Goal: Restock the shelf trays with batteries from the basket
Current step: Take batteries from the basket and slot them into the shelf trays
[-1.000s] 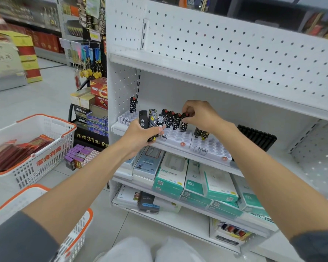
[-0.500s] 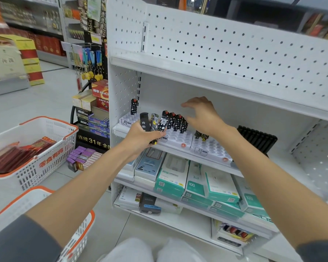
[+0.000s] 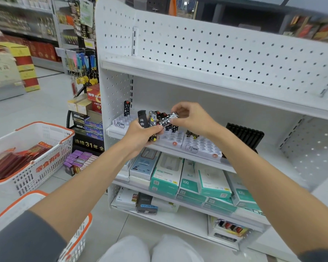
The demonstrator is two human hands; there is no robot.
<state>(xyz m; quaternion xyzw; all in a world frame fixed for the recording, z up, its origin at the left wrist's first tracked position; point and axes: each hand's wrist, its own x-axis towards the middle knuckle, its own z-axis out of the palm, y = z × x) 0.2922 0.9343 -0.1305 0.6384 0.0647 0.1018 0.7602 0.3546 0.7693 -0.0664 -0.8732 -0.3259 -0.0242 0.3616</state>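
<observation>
The white shelf unit (image 3: 197, 80) fills most of my view. On the floor to the left I see two white baskets with orange rims. The far basket (image 3: 45, 126) holds red packs, and the near basket (image 3: 81, 237) is cut off by the frame edge. Three white trays sit in a row on the middle shelf: the left tray (image 3: 120, 122), middle tray (image 3: 170, 138) and right tray (image 3: 202, 147), with a black rack (image 3: 244, 135) just right of them. One lone battery (image 3: 126, 108) stands upright in the left tray. The left hand (image 3: 138, 136), in front of the trays, is wrapped around a bundle of batteries (image 3: 146, 120) held upright. The right hand (image 3: 193, 118) pinches one black-and-white battery (image 3: 169, 118), tilted above the middle tray, with its lower end at the left hand's fingers.
</observation>
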